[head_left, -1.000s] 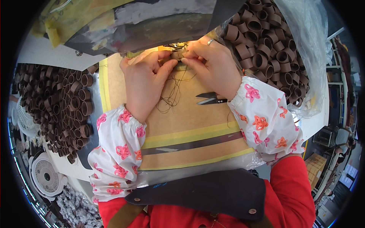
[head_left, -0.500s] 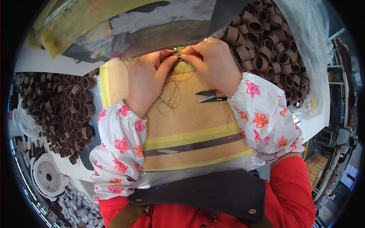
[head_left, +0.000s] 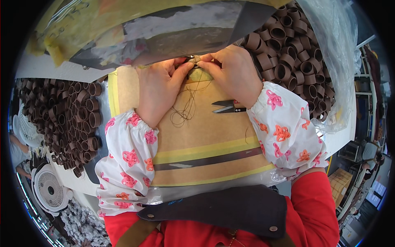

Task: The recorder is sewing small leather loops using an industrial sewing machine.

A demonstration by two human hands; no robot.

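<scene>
My left hand (head_left: 158, 84) and my right hand (head_left: 234, 72) meet at the far middle of the work surface. Thumb and fingers of each pinch a small brown piece (head_left: 193, 61), mostly hidden by the fingertips and lit by a bright lamp. Below it, loose dark threads (head_left: 183, 111) trail in loops over the tan paper-covered surface (head_left: 201, 127). A pair of thread snips (head_left: 228, 107) with dark blades lies just left of my right wrist, its blades pointing left and its handle partly under the wrist.
Brown rings (head_left: 70, 115) are heaped on the left, and more brown rings (head_left: 288, 57) fill a clear plastic bag (head_left: 337, 61) at the right. A taped, film-covered machine body (head_left: 173, 31) overhangs my hands. White fans (head_left: 51, 189) stand at the far left, near another person's arm (head_left: 18, 144).
Both hands keep their pinch on the small piece and shift only very slightly. The overhead view has moved a little. Another person's arm now shows at the left edge.
</scene>
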